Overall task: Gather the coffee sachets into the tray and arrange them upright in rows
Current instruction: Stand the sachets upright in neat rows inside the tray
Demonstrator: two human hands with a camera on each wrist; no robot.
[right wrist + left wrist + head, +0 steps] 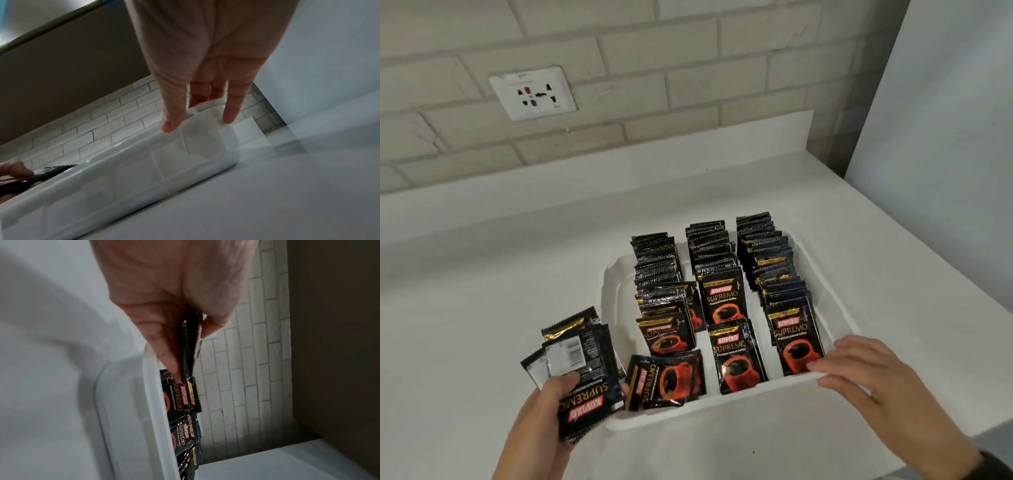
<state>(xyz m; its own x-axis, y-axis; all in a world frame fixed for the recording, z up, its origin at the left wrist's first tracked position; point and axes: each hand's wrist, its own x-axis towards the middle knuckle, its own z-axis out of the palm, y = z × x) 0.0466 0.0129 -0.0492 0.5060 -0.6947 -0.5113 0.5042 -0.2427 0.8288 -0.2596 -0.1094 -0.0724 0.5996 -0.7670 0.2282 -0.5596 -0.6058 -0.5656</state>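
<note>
A: Looking from the head view, what were the hands doing?

B: Left hand [544, 407] gripped a fanned bunch [582, 370] of sachets, thumb on top, fingers underneath, just left of the tray [739, 397]. Right hand [859, 370] lay flat with straight fingers on the tray's near right rim, holding nothing.

A: And the tray?

B: White, on the white counter [482, 308]. Three rows [719, 274] of black sachets stood upright in it. One sachet [664, 380] lay on its side at the near left corner, beside the bunch. The fronts read "KOPIKO SUPREMO", with a red cup pictured. One held sachet showed a barcode.

A: Left wrist view?

B: Left hand [174, 296] pinched the bunch [190, 340] edge-on between thumb and fingers, just over the tray [133, 418] rim. Sachets [180, 400] inside showed "KOPIKO SUPREMO" again.

A: Right wrist view?

B: Right hand [205, 65] was open, fingers [170, 118] straight and pointing down, tips touching the tray [123, 178] wall and rim. That picture was blurred. At the far left edge the other hand's fingertips held dark sachets [26, 180]; no print could be read there.
</note>
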